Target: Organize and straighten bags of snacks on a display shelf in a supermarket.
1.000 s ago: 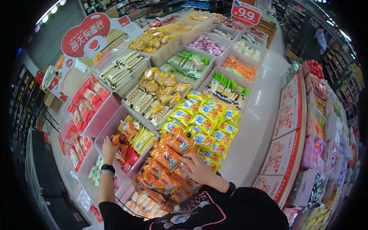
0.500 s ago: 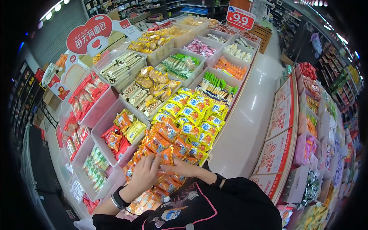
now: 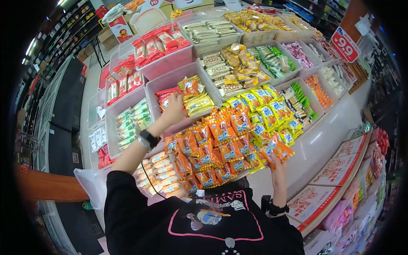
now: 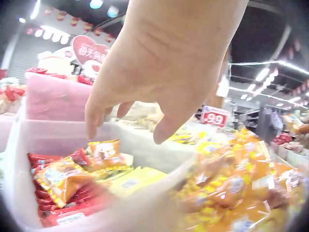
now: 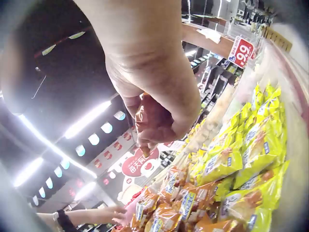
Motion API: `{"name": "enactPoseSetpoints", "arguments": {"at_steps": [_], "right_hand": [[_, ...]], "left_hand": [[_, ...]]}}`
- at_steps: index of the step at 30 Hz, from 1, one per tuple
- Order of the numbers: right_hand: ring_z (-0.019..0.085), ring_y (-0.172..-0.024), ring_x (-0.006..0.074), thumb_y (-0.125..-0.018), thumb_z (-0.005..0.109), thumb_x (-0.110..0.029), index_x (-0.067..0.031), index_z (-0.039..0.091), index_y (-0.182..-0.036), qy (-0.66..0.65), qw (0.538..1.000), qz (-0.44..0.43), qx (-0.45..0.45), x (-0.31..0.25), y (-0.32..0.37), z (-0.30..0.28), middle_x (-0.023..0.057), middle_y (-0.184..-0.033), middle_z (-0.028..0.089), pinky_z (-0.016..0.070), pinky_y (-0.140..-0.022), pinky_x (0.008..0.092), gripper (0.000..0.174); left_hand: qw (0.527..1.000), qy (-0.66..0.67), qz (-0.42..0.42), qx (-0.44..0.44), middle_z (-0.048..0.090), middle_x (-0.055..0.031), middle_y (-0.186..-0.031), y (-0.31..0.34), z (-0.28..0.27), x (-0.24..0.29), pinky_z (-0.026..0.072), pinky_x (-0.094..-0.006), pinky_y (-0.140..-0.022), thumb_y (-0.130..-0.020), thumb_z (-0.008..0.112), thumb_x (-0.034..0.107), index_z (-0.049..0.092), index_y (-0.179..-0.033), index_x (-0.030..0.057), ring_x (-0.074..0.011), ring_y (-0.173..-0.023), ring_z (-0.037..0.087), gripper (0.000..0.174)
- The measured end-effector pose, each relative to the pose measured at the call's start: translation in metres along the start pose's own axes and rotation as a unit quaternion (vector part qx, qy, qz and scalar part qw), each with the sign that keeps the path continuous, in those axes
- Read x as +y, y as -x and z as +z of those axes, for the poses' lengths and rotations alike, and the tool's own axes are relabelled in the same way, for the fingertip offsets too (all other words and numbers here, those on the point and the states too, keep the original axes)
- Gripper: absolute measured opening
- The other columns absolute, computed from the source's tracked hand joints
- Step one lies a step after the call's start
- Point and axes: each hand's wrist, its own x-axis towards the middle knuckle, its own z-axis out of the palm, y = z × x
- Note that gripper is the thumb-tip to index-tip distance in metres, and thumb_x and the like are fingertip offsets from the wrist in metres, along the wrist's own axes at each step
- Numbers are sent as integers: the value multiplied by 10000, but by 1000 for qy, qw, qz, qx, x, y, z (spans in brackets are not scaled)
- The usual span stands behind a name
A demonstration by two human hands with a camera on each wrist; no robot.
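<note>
My right hand (image 3: 278, 166) grips an orange snack packet (image 3: 275, 148) over the right edge of the pile, next to yellow packets (image 3: 268, 117). In the right wrist view, part of that orange packet (image 5: 145, 118) shows between thumb and fingers. Below lies a heap of similar orange packets (image 3: 212, 148). My left hand (image 3: 174, 109) hangs above a clear plastic bin (image 3: 149, 91), fingers pointing down and apart from the thumb. Inside the bin are red packets (image 4: 79, 205), yellow packets (image 4: 133, 181) and loose orange packets (image 4: 63, 179); no packet shows between the left fingers.
Bins of green-white packets (image 3: 125, 127) and red-white packets (image 3: 159, 46) stand left and behind. Light-wrapped packets (image 3: 163, 174) lie near my front. A red price sign (image 3: 345, 44) rises at back right. Across the aisle floor (image 3: 325, 134) stands another display (image 3: 331, 182).
My hands, together over the orange heap half a second ago, are now apart. The left has moved back over the bin; the right has moved rightward with an orange packet. The head view has turned left.
</note>
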Motion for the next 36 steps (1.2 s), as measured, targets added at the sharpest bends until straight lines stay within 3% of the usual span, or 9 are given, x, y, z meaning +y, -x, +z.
{"name": "enactPoseSetpoints", "arguments": {"at_steps": [3, 6, 8, 14, 18, 26, 30, 32, 36], "right_hand": [[593, -626, 152, -878, 574, -119, -46, 498, -1088, -9, 999, 16, 38, 5, -6, -16, 72, -884, 616, 477, -557, 276, 235], [603, -617, 156, -871, 595, -118, -5, 526, -1076, -21, 998, 24, 50, -7, -5, -16, 77, -852, 616, 474, -526, 265, 244], [606, -622, 150, -868, 600, -122, 0, 541, -1044, -30, 995, 2, 90, -6, -6, -19, 71, -842, 619, 475, -529, 264, 221], [608, -654, 128, -870, 612, -143, -5, 544, -1047, -11, 995, -25, 91, -2, -17, -29, 55, -845, 622, 481, -560, 257, 234], [610, -670, 125, -869, 631, -164, -8, 545, -1044, 4, 998, -17, 67, -1, -22, -19, 50, -846, 624, 478, -566, 251, 250], [604, -684, 114, -847, 675, -190, -20, 523, -1084, 15, 999, -35, 37, -4, -12, -10, 45, -866, 621, 485, -582, 252, 329], [598, -703, 104, -839, 684, -195, -24, 518, -1094, 27, 997, -59, 43, -10, -2, -9, 42, -885, 619, 485, -584, 250, 349], [609, -759, 118, -814, 708, -163, -18, 511, -1096, 41, 997, -49, 42, -12, 1, -10, 43, -900, 618, 500, -650, 262, 373], [612, -897, 168, -748, 759, -103, 5, 513, -1145, 89, 993, -67, -24, -6, 12, -7, 52, -947, 612, 489, -799, 298, 480]], "left_hand": [[994, -52, -92, -41, 434, -221, -1198, -12, 38, -71, 397, -484, -928, -795, 635, 180, 453, -1201, -41, -437, -1112, 426, 497], [983, -173, 50, -41, 540, -170, -1089, -19, 61, -127, 420, -485, -872, -794, 613, 221, 555, -1059, 3, -369, -1055, 482, 348], [979, -92, -90, -157, 604, -163, -1000, -26, 81, -146, 433, -494, -833, -816, 602, 279, 643, -961, 61, -363, -987, 528, 265], [956, -90, -179, -213, 613, -210, -1038, -32, 108, -182, 452, -460, -875, -678, 729, 493, 524, -1180, 15, -416, -1039, 523, 723], [933, 55, -299, -194, 605, -252, -1040, -28, 104, -170, 455, -390, -913, -539, 846, 429, 384, -1211, -89, -357, -1095, 549, 966], [972, 51, -191, -124, 640, -191, -1032, -21, 43, -106, 496, -434, -791, -564, 802, 144, 462, -1120, 53, -372, -966, 616, 657], [988, 51, -128, -70, 642, -173, -813, -12, 26, -92, 474, -443, -650, -632, 746, 98, 475, -970, 80, -362, -804, 640, 434], [972, 212, -80, 68, 623, -129, -738, -3, 8, -72, 471, -353, -570, -691, 712, 50, 485, -992, 71, -260, -677, 646, 378], [966, 208, -139, 62, 621, -64, -712, 36, -64, -19, 461, -268, -538, -750, 669, -1, 504, -1077, 67, -146, -631, 623, 373]]}}
